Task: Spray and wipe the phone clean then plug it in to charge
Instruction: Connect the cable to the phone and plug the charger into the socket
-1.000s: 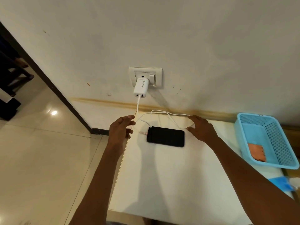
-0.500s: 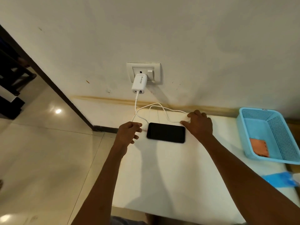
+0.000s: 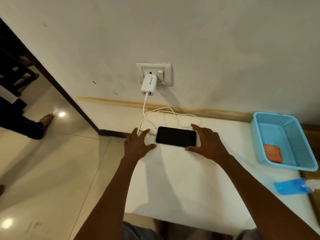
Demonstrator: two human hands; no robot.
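Observation:
A black phone [image 3: 176, 138] lies flat, screen up, on the white table [image 3: 173, 184] near the wall. A white charger [image 3: 149, 85] sits in the wall socket [image 3: 155, 72], and its white cable [image 3: 173, 113] loops over the table to a connector [image 3: 152, 133] at the phone's left end. My left hand [image 3: 138, 144] rests just left of the phone with its fingers spread over the cable. My right hand [image 3: 208, 142] lies spread at the phone's right end, index finger and thumb touching its two corners.
A light blue mesh basket [image 3: 294, 135] holding an orange cloth [image 3: 273, 153] stands at the table's right. A blue spray bottle [image 3: 292, 187] lies in front of it. A dark door frame [image 3: 52, 80] and another person's foot [image 3: 45, 120] are on the left.
My left hand, which pinched the cable end, has brought it to the phone's left end and opened. My right hand has slid from the cable to the phone's right end and spread.

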